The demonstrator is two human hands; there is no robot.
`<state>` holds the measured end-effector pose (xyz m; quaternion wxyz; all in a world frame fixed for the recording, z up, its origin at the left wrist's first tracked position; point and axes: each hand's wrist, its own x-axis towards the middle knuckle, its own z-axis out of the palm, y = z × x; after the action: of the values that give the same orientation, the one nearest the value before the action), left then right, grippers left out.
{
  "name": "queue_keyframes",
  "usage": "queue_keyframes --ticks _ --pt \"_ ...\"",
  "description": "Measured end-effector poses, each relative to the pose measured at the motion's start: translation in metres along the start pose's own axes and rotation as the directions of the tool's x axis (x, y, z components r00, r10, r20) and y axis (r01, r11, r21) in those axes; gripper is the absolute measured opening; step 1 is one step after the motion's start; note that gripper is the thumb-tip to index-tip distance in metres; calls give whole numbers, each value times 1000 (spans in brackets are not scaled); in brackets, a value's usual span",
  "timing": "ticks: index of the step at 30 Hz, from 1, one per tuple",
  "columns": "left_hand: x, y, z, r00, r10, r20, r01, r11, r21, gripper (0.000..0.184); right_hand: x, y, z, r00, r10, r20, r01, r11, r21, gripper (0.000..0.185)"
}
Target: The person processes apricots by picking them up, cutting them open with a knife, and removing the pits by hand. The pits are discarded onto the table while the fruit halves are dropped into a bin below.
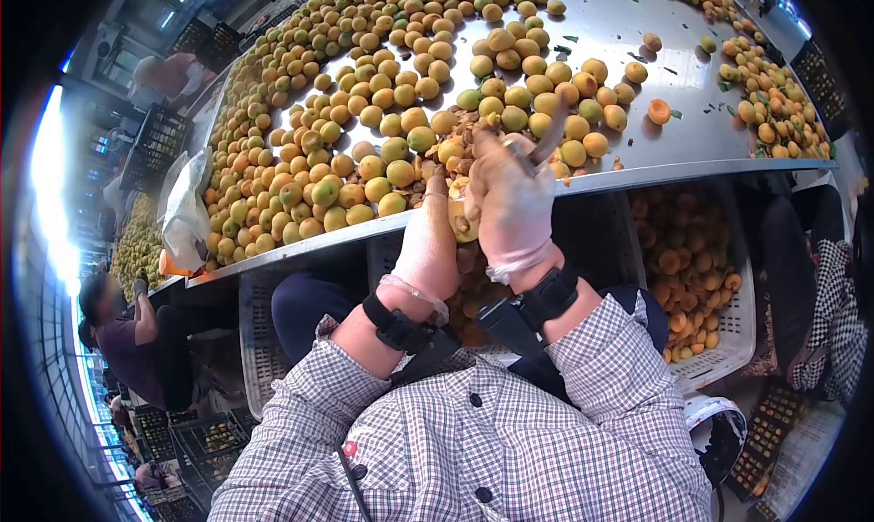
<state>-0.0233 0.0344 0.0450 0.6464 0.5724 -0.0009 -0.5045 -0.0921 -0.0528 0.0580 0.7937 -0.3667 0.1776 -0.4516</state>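
Yellow fruit [464, 223], looks opened, sits between the two hands at the near edge of the steel table [692, 141], just on the near side of a heap of brown stones [465, 126]. Left hand [431, 240]: thumb up and pointing far, palm side turned to the fruit; the other fingers are mostly hidden, so how far it is closed, and whether it alone bears the fruit, I cannot tell. Right hand [514, 199]: blurred, fingers curled in tight around the handle of a knife [550, 138], right beside the fruit. Both hands wear thin pale coverings.

Step, as judged: splitting fruit and getting the stone out, mid-piece, with the opened fruit in work and the knife kept in the fist. Next move probably calls for a steady left hold, the right fingers freeing the stone, and the blade kept well off the left thumb.

Knife's long axis runs near to far, leaning right; blade end points far and right, tilted up, apart from the fruit. Fruit is roundish, no clear long axis; its open side seems to face up and near, too blurred to be sure. Whole fruit [391, 149] spreads far and left; orange pieces [696, 276] fill a white crate [745, 317] below right
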Motion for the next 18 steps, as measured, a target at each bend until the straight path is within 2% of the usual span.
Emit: queue_keyframes --ticks 1,2,4,5,6,8,9,10,11,12,13,14,15,17,18 --pt "-3 2 1 999 -53 4 53 999 10 38 4 -1 -2 995 96 -33 -88 979 186 27" --pt "-8 4 14 996 -35 -76 36 999 5 42 5 -2 -4 995 95 -34 -87 979 185 27" --pt "-5 3 3 997 -71 -40 71 997 -3 39 7 -2 -7 983 179 -48 -161 951 264 24" --pt "-4 2 -1 994 -107 -5 107 994 -9 37 3 -1 -4 983 179 -48 -160 951 264 24" --pt "-3 -1 0 994 -108 -4 108 994 -9 37 -5 0 1 996 83 -25 -80 993 86 23" --pt "-2 -6 5 997 66 -42 -64 997 48 32 -11 7 1 989 -121 79 137 960 -243 18" --pt "5 -12 -3 997 65 -42 -63 997 49 32 -13 9 2 990 -121 78 137 960 -242 18" --pt "19 -22 -17 936 317 154 -350 890 292 30 -15 9 5 982 -159 107 183 939 -291 22" --pt "21 -22 -18 786 476 394 -617 650 444 29 -17 9 8 971 -193 138 230 913 -338 27" --pt "21 -25 -18 786 476 394 -617 650 445 29 -15 8 7 992 -96 77 113 959 -260 24" --pt "12 -19 -4 929 327 174 -363 899 245 34 -14 5 8 992 -95 77 112 959 -259 24" --pt "2 -12 7 996 86 5 -86 995 -40 41 -13 0 10 999 -20 34 24 989 -145 25" --pt "-7 -4 14 996 87 6 -87 995 -40 41 -11 -3 11 998 59 0 -59 998 -25 26" --pt "-20 7 21 985 -69 -156 63 997 -44 35 -1 -3 6 997 63 -34 -62 998 23 30" --pt "-15 4 14 985 -70 -157 64 997 -44 35 2 -6 3 983 159 -90 -147 981 129 34"
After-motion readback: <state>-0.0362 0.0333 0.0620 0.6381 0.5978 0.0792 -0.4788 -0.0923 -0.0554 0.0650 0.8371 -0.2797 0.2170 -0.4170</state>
